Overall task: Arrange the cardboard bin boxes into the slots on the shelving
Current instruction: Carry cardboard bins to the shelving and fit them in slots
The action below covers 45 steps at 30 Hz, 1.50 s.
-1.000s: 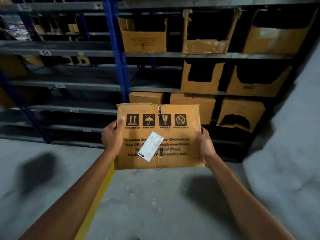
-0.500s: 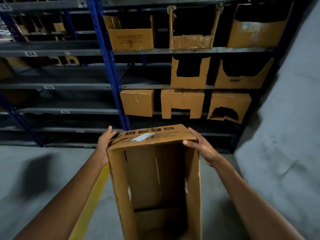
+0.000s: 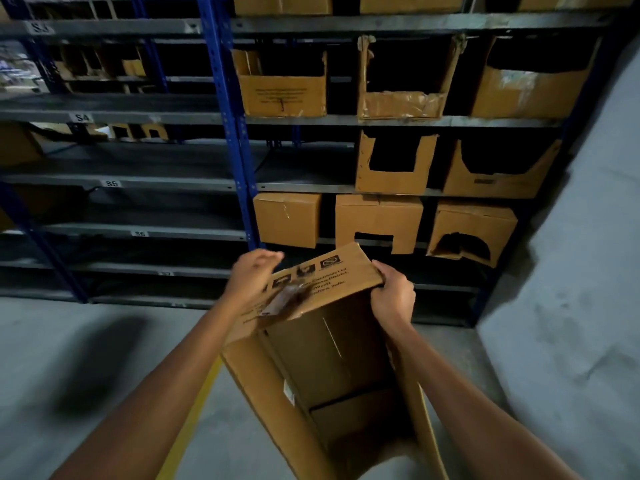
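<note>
Before shelving (image 3: 225, 98), hands (image 3: 252, 276) (image 3: 393, 293) gripping box (image 3: 332, 355) edge

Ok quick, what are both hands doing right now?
Left hand: blurred at the far left corner of the cardboard box; grip cannot be told.
Right hand: gripping its far right corner.

A long brown cardboard box (image 3: 332, 358) hangs in the air before the shelving of blue uprights and grey metal boards (image 3: 227, 109). Its open side faces the camera, so the dark inside is visible. Its far printed panel (image 3: 325, 282) is tilted and carries black handling symbols and a blurred white label. The left hand (image 3: 252, 275) and the right hand (image 3: 393, 296) grip this panel at its two ends. In the right bay, other brown cardboard bins (image 3: 282, 95) stand in rows: three on one board, two below and three lower. Most have cut-out fronts; one looks closed.
</note>
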### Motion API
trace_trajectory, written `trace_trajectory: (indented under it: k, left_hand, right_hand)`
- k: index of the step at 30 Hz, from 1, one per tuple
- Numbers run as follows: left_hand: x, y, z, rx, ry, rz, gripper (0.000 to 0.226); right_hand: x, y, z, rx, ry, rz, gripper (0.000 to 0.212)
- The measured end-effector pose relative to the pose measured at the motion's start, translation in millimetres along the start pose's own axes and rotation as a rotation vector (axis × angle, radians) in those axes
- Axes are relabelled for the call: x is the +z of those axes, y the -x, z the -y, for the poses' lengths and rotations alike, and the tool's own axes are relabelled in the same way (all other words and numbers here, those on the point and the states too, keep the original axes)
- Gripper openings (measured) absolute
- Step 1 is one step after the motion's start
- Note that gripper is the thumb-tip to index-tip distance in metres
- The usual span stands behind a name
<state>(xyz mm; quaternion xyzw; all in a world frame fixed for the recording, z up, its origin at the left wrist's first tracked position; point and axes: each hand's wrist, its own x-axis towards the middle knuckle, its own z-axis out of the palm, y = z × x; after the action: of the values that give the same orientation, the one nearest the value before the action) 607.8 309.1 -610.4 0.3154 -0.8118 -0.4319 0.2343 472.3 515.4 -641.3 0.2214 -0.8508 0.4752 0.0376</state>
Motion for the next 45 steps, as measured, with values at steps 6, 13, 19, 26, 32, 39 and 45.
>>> trace_trajectory:
  k: [6,13,19,26,32,39,45]
  left_hand:
    - [56,20,-35,0.414,-0.571,0.384,0.069]
    - [71,-13,-34,0.511,-0.629,0.054,0.041]
    - [66,-61,-18,0.573,-0.441,0.084,0.048]
    - [79,-97,-18,0.713,-0.111,0.233,0.021]
    - [99,-103,-24,0.699,0.037,0.510,0.030]
    - [98,-115,-19,0.364,0.159,0.219,0.024]
    - [81,-73,44,0.087,0.119,0.707,0.037]
  right_hand:
    - [36,-8,27,-0.150,0.106,-0.030,0.027]
    - [41,-24,40,-0.235,0.216,0.006,0.038]
    - [30,-43,27,-0.329,0.447,0.181,0.064]
    - [43,-53,4,-1.143,0.543,-0.090,0.020]
    - [44,-60,-5,-1.421,0.688,0.094,0.038]
    - [50,-88,24,-1.167,0.906,0.043,0.051]
    - [28,-105,26,-0.607,1.053,0.167,0.071]
